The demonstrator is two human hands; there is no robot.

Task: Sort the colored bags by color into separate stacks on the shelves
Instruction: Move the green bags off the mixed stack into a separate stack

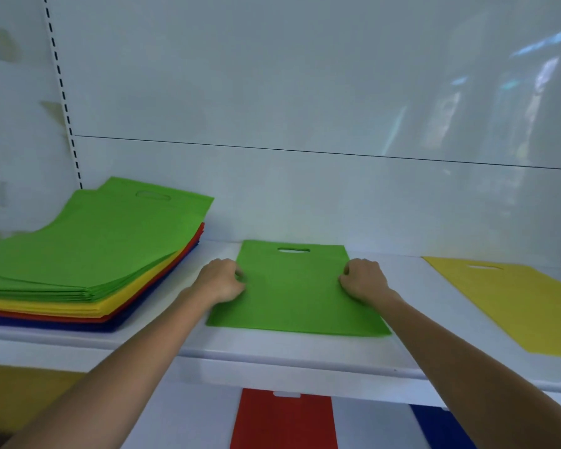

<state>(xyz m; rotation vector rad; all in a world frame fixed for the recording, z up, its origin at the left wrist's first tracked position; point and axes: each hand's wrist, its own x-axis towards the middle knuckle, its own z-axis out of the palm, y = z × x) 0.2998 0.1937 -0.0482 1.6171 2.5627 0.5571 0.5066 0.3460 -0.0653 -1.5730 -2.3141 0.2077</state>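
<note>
Red bag (284, 422) and blue bag (441, 429) seen flat on lower shelf (188, 416). On upper shelf (272, 354), green bag (295, 296) laid flat at centre. Its left edge pinched by left hand (221, 280), right edge by right hand (365, 278), fingers curled. Yellow bag (515, 306) laid apart at right. Mixed stack (88, 254) at left, green topmost.

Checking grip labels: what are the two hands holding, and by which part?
Both hold the flat green fabric bag: the left hand grips its left edge, the right hand its right edge.
</note>
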